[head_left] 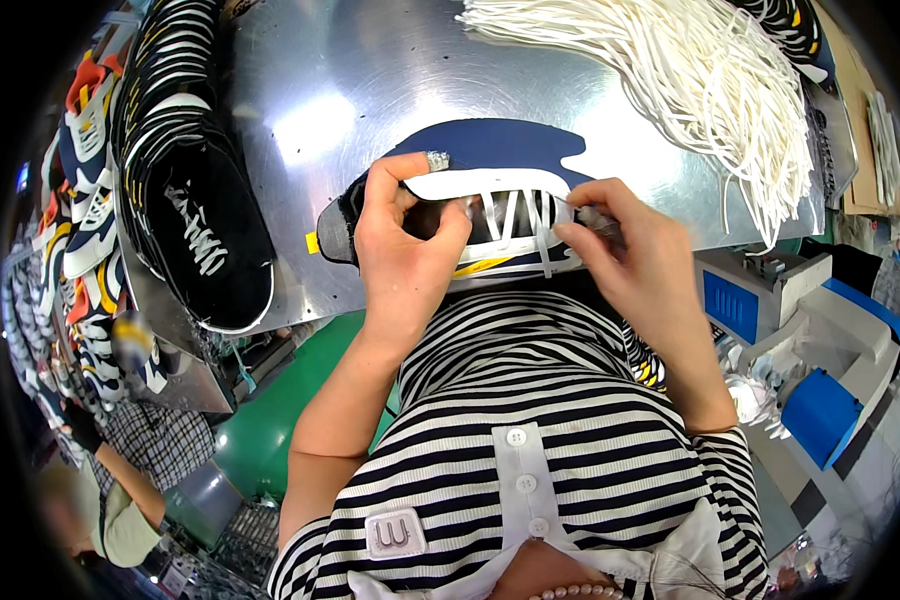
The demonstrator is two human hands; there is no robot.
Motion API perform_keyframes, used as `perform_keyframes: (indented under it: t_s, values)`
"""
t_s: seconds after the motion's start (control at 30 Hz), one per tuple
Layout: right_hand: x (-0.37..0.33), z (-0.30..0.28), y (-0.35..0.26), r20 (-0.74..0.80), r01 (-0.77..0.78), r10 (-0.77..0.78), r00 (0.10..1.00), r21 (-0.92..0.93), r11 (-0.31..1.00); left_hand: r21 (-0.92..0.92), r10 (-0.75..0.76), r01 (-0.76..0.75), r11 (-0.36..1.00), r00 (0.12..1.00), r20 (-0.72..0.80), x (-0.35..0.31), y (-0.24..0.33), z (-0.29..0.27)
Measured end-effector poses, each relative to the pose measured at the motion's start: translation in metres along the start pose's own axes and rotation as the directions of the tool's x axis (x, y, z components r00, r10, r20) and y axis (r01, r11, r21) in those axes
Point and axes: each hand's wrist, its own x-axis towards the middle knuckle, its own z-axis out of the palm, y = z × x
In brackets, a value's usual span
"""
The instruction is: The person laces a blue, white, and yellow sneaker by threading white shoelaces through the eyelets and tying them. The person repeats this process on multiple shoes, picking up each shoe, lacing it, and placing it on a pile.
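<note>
A shoe upper (485,265) in black, white and dark blue with a yellow stripe lies on its side before me. White lace (510,215) zigzags across its opening. My left hand (410,245) grips the upper at its ankle end, with the thumb bent into the opening and silvery tape on a fingertip. At the toe end, my right hand (635,240) pinches the upper's edge with thumb and forefinger, beside the last lace rows. Whether a lace end is between those fingers, I cannot tell. A dark blue panel (490,138) spreads out behind the upper.
Beneath is a metal table (300,200). Stacked black shoe uppers (205,215) stand at its left, and a heap of white laces (690,90) covers the far right. Blue-grey machines (820,415) are right of me. Colourful shoes (90,230) and another person (120,510) are at left.
</note>
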Motion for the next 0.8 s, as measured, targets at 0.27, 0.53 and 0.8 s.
perform_keyframes:
  t_s: [0.27,0.53,0.8]
  values:
    - [0.003,0.021,0.03,-0.1,-0.058,0.071,0.992,0.123,0.991,0.188,0.217,-0.252,0.949,0.958,0.189,-0.005,0.015,-0.016]
    - [-0.002,0.029,0.007,-0.127,0.216,-0.23,0.965,-0.115,0.97,0.705,0.319,-0.419,0.572,0.906,0.279,-0.004,0.016,-0.002]
    - [-0.028,0.01,0.02,0.085,0.092,-0.121,0.989,0.286,0.954,0.569,0.523,-0.53,0.629,0.829,0.195,0.006,0.006,-0.002]
